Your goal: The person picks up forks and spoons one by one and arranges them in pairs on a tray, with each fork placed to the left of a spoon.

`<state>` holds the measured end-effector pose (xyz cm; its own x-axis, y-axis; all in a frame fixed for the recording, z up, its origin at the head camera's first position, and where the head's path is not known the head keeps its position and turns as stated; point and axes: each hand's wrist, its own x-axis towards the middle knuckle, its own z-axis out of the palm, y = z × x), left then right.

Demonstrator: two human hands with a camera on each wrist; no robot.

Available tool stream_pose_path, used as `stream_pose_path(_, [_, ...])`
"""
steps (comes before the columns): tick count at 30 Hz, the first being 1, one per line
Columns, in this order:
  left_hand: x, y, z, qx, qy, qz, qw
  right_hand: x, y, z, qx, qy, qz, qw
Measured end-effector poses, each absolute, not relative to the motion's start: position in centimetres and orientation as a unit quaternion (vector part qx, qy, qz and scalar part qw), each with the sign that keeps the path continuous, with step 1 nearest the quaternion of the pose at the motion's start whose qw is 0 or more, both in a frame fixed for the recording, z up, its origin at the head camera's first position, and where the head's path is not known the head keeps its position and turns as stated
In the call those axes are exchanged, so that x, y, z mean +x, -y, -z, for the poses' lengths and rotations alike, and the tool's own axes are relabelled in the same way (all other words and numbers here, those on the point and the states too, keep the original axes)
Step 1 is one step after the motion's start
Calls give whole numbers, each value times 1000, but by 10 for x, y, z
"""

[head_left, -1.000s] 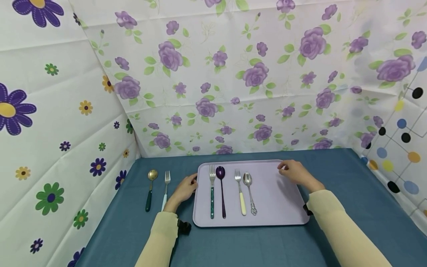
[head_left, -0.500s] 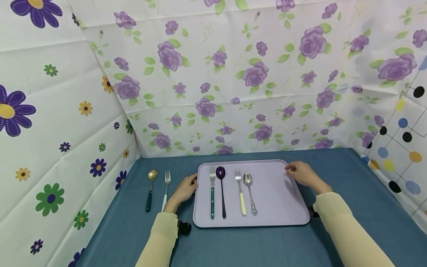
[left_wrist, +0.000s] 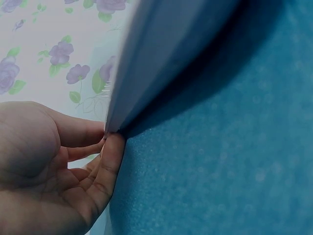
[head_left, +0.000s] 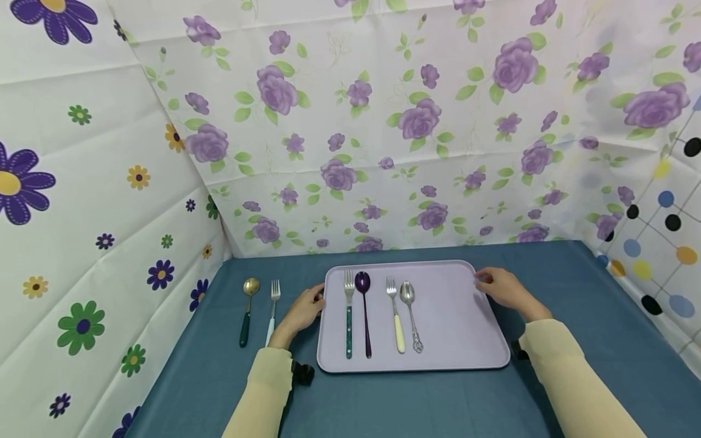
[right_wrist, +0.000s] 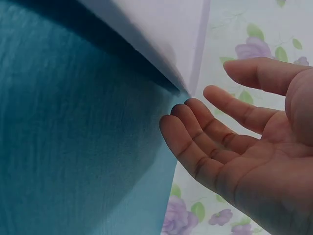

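Note:
A pale lilac tray [head_left: 454, 328] lies on the table. On it, from left to right, are a fork with a green handle [head_left: 348, 328], a dark purple spoon [head_left: 366, 316], a fork with a cream handle [head_left: 398, 331] and a silver spoon with an ornate handle [head_left: 412, 316]. My left hand [head_left: 302, 309] pinches the tray's left rim between thumb and fingers, as the left wrist view shows close up. Beside the far right edge is my right hand [head_left: 506, 289]; its fingers [right_wrist: 210, 161] are loosely extended and hold nothing, with the thumb apart from the rim.
Left of the tray, a gold spoon with a dark green handle [head_left: 246, 322] and a fork with a pale handle [head_left: 273, 304] lie on the blue tablecloth [head_left: 416, 401]. Flowered cloth [head_left: 306, 121] hangs behind, with patterned cloths at both sides.
My right hand has moved right, from over the tray's far right corner to just outside its right edge. The left hand stays at the left rim.

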<state>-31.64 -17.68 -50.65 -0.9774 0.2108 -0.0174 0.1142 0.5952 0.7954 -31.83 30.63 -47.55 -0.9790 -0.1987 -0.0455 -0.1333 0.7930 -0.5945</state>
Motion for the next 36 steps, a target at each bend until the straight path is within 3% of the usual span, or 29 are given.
stream_pose_path(13, [-315, 176, 507, 96, -887, -447, 59, -323, -316, 483, -49, -912, 372, 168])
stream_pose_path(36, [-314, 175, 502, 85, -892, -441, 56, -317, -319, 495, -83, -892, 420, 145])
